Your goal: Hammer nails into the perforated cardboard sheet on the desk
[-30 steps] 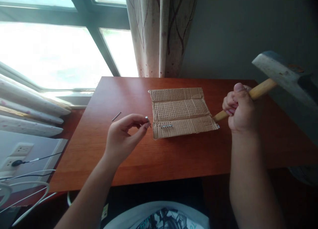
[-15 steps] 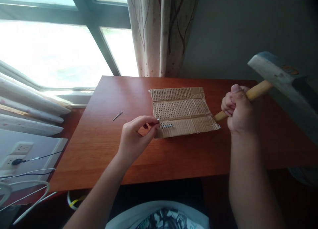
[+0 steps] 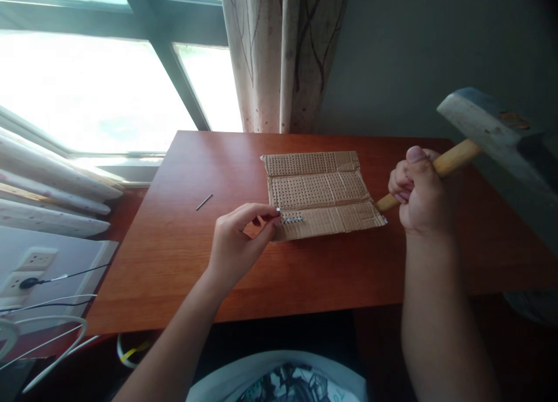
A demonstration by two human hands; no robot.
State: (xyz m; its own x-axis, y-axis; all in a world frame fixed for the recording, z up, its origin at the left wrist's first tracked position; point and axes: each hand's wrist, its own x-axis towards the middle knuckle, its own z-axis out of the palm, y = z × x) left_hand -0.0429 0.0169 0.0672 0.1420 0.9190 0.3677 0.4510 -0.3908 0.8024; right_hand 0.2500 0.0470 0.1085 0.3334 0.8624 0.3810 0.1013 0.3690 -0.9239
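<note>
A creased piece of cardboard (image 3: 322,189) lies on the wooden table, dotted with rows of small holes. At its near left part, my left hand (image 3: 239,236) pinches a nail (image 3: 278,209) between thumb and fingertips; the bright head shows above them and the shank is hidden. Just right of those fingers, several shiny nail heads (image 3: 293,219) sit in the cardboard. My right hand (image 3: 418,187) is wrapped round the wooden handle of a hammer (image 3: 483,120), raised to the right of the cardboard. A loose nail (image 3: 204,202) lies on the table left of the cardboard.
The reddish-brown table (image 3: 174,262) has its near edge in front of my body. A window (image 3: 87,93) and curtain (image 3: 265,59) stand behind it. At lower left are a wall socket (image 3: 26,280) and cables (image 3: 56,320). A dark wall (image 3: 392,59) is behind the hammer.
Almost nothing differs. The view has shifted very slightly, and both hands keep their hold on the nail and the hammer.
</note>
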